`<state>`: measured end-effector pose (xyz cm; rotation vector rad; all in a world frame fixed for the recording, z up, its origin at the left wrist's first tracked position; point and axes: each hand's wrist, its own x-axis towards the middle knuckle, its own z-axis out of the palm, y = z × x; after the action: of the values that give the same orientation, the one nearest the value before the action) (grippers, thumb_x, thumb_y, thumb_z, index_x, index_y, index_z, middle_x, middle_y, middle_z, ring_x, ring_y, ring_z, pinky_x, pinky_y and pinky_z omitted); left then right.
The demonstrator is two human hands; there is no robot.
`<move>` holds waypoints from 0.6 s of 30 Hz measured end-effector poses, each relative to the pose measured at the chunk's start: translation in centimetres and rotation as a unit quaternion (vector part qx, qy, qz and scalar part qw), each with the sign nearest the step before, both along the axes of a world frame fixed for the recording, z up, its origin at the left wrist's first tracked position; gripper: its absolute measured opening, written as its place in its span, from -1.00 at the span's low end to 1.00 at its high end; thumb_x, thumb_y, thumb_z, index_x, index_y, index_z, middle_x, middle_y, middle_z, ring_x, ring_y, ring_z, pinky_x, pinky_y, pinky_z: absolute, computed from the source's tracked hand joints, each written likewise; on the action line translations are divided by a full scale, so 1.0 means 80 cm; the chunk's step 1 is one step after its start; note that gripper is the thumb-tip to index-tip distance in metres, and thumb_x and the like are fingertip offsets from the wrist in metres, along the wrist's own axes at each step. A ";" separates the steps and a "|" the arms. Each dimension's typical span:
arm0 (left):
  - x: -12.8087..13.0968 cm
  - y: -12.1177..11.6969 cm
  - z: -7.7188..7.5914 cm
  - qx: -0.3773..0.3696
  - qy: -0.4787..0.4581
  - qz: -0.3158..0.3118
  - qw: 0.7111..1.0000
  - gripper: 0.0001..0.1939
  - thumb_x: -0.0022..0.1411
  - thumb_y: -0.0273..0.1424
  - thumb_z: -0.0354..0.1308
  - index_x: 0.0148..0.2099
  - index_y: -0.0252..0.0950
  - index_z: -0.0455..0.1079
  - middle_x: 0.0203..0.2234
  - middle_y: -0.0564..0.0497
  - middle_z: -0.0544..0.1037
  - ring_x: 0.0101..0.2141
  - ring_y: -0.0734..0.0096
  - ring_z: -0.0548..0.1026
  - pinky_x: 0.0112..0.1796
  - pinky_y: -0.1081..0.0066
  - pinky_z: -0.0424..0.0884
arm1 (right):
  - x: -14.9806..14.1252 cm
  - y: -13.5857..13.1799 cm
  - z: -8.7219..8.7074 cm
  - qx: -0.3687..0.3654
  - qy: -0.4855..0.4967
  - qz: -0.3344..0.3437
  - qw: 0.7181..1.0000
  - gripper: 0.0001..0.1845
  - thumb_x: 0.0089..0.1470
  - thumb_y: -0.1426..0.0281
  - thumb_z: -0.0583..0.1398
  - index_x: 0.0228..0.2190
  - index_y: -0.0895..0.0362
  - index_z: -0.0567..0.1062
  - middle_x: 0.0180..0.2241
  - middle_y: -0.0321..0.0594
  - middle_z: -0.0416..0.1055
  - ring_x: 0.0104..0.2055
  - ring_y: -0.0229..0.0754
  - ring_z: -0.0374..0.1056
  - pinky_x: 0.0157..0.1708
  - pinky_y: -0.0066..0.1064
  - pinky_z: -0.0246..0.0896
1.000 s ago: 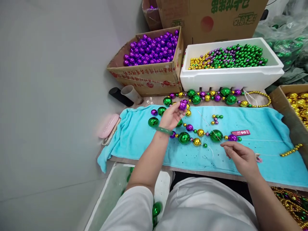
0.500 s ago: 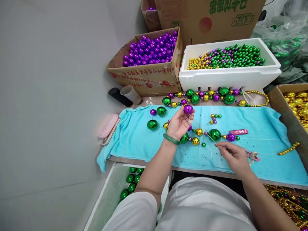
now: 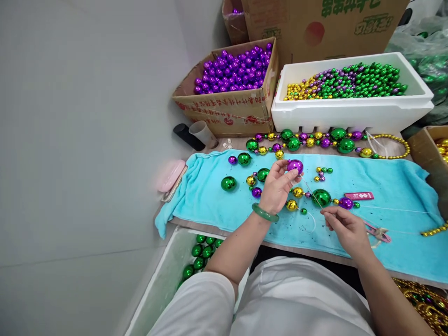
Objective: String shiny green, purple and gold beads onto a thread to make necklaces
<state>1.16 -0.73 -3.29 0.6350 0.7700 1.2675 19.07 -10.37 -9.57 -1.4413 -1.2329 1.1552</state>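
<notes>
Purple bead [image 3: 295, 165] is pinched in the left hand [image 3: 278, 189] fingertips, raised just above the teal towel [image 3: 385, 179], roughly over the towel's middle. A thin needle [image 3: 311, 192] runs from the bead down and right to the right hand [image 3: 346, 228], which grips its lower end between thumb and forefinger; needle tip looks to be at or in the bead, can't tell how far in. Left wrist carries a green bangle [image 3: 265, 213]. Under and beside the hands on the towel: a partly strung run of beads, with a big green bead [image 3: 321, 198] just right of the left hand, gold beads either side of it and a smaller purple one further right. Loose green balls [image 3: 228, 183] lie to the left on the towel, well apart from the hands. A small cluster of tiny beads [image 3: 321, 173] sits just right of the held bead. A red tag [image 3: 359, 196] lies on the towel near the strand's right end; pink clip-like item [image 3: 378, 232] just right of the right hand. A finished strand [image 3: 315, 141] lies along the towel's far edge. Behind it: cardboard box of purple balls [image 3: 233, 70], white foam box [image 3: 350, 112] with gold, purple and green beads. Pink case [image 3: 170, 175] off the towel's left end. White bin of green balls [image 3: 201, 254] sits low, beside the left knee.
</notes>
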 end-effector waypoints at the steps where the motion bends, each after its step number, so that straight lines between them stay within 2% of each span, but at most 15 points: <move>1: -0.001 -0.001 0.001 -0.001 -0.006 -0.002 1.000 -0.63 -0.04 -0.47 0.33 -0.18 -0.24 0.28 -0.30 0.09 0.47 -0.30 0.44 0.52 -0.23 0.39 0.36 | 0.000 0.000 -0.001 -0.001 0.003 0.001 1.000 -0.75 0.07 0.22 0.20 -0.36 0.15 0.52 -0.58 -0.30 0.30 -0.54 -0.29 0.22 -0.54 -0.44 0.16; 9: -0.014 -0.003 -0.003 -0.017 -0.037 -0.032 0.999 -0.61 -0.04 -0.44 0.32 -0.15 -0.21 0.27 -0.27 0.07 0.47 -0.29 0.43 0.52 -0.22 0.38 0.37 | -0.004 0.007 -0.001 -0.016 0.066 0.015 0.998 -0.75 0.02 0.21 0.23 -0.40 0.16 0.53 -0.62 -0.31 0.30 -0.57 -0.31 0.20 -0.59 -0.46 0.14; 15: -0.020 -0.003 -0.008 0.025 0.023 -0.016 0.999 -0.60 -0.06 -0.49 0.32 -0.15 -0.19 0.31 -0.26 0.08 0.45 -0.29 0.48 0.48 -0.21 0.39 0.39 | 0.000 0.007 -0.012 0.007 0.002 0.008 1.000 -0.75 0.05 0.20 0.22 -0.38 0.14 0.55 -0.56 -0.27 0.36 -0.53 -0.28 0.24 -0.54 -0.43 0.16; 18: -0.020 -0.002 -0.009 0.017 0.016 -0.029 0.999 -0.61 -0.06 -0.47 0.31 -0.15 -0.19 0.31 -0.27 0.08 0.46 -0.30 0.47 0.47 -0.22 0.39 0.40 | 0.003 0.008 -0.017 0.014 -0.001 0.015 1.000 -0.75 0.06 0.21 0.21 -0.37 0.14 0.55 -0.56 -0.27 0.36 -0.53 -0.27 0.25 -0.52 -0.42 0.17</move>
<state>-0.42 -0.90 -3.98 0.7024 0.7513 1.2217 19.34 -9.76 -10.91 -1.4072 -1.2724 1.1527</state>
